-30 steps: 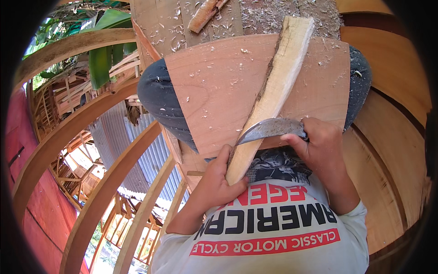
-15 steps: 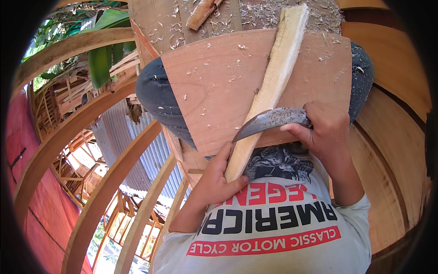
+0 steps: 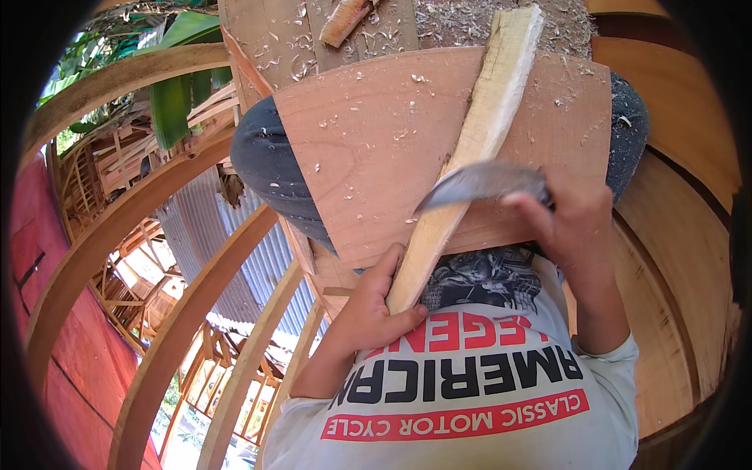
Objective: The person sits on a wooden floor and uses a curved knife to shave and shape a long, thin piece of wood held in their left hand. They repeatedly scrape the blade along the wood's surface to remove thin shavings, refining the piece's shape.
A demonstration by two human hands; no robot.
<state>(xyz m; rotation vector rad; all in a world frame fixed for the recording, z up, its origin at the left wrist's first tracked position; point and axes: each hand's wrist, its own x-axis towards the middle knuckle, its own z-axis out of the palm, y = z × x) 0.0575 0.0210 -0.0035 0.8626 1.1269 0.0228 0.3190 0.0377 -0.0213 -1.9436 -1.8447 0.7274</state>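
Observation:
A long pale strip of wood (image 3: 479,149) lies slantwise over a flat reddish board (image 3: 376,149) across my lap, its near end close to my shirt. My left hand (image 3: 376,305) is closed around that near end, thumb on one side and fingers on the other. In my right hand (image 3: 576,215) is a knife (image 3: 486,184) with a curved, grey, spotted blade, slightly blurred by motion. The blade crosses above the strip's middle, its tip pointing left. The handle is hidden in my fist.
Wood shavings (image 3: 548,31) and a short wood offcut (image 3: 342,22) lie on planks beyond the board. Curved wooden ribs (image 3: 180,337) rise on the left, with corrugated metal sheets (image 3: 266,243) behind them. Planking (image 3: 666,274) curves up along the right.
My right hand and the knife have moved a little away from me and to the right along the strip. The strip's far end has shifted slightly right. My left hand keeps its hold.

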